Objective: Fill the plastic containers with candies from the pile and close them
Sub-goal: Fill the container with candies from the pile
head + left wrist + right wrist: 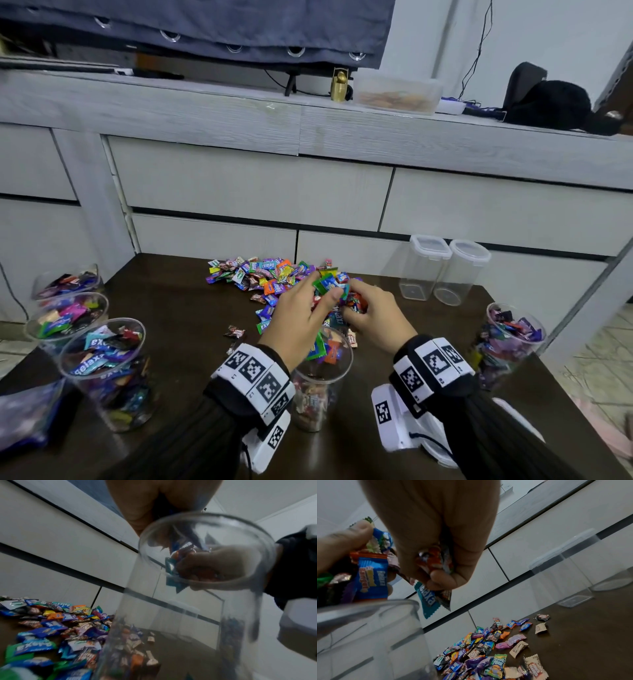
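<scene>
- Nearest, 6 o'clock on the table (178,308): open container (320,380), upright, partly filled, no lid on it. This one is being filled.
- Just above its rim: left hand (298,322), fingers curled round a clutch of wrapped candies; thumb presses a green and blue one on top.
- Right hand (376,320) just beside it at 1 o'clock, fingers closed round its own bunch; right wrist view shows a teal wrapper hanging out below the fist.
- Step in hand, my read: both handfuls are loaded and sit over or near the mouth; drop comes next.
- Next move calls for: centre each hand over the rim, spread the fingers, let the candies fall inside. Mouth is narrow for two hands, so go one at a time or expect spill.
- 9 o'clock: three filled containers (102,363), no lids visible. 3 o'clock: one more filled container (510,342).
- 12 o'clock: candy pile (270,277), plenty left.
- 1–2 o'clock, far edge: two empty lidded containers (442,270), touching or nearly so.
- Closing not yet started.
</scene>
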Available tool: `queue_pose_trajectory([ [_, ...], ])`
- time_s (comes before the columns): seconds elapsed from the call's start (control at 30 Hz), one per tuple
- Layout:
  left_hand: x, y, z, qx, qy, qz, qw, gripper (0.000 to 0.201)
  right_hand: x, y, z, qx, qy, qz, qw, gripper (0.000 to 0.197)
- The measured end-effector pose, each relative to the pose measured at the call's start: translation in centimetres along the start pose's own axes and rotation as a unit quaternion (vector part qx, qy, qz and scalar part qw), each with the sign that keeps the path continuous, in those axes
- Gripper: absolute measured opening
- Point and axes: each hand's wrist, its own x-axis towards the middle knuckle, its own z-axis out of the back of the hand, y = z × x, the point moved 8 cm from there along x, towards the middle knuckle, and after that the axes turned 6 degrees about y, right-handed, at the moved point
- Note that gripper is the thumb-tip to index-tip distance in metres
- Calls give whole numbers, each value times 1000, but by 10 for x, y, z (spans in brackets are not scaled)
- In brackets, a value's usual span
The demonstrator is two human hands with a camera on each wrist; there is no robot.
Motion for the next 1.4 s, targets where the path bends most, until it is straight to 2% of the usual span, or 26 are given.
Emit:
queue_pose_trajectory([
  [0.17,-8,11,-18,31,53,6,998,83,-7,-8,3,12,-4,-9,1000,15],
  [0.33,-7,9,-23,78,69,-14,994,85,-8,-13,5,21,1,-13,1000,18],
  [0.47,-4,10,-26,112,87,-14,990,66,-7,-15,9,10,-9,-15,1000,10],
  [0.53,-1,7,-28,128,97,-19,987,60,-7,-16,11,8,-13,-16,1000,12],
  [0.83,-3,-4,-27,174,136,-67,973,52,-4,-28,18,10,-20,-30,999,17],
  [0.93,-6,-9,-25,207,144,-92,963,43,-3,-29,20,5,-17,-34,999,16],
  [1.0,-8,-11,-26,229,158,-102,955,44,-1,-28,19,4,-14,-33,999,15],
  [1.2,-18,-17,-39,275,240,-142,920,33,0,-26,17,-20,-11,-32,999,13],
  [1.4,-16,-21,-39,307,254,-170,901,34,0,-25,15,-20,-4,-34,999,12],
])
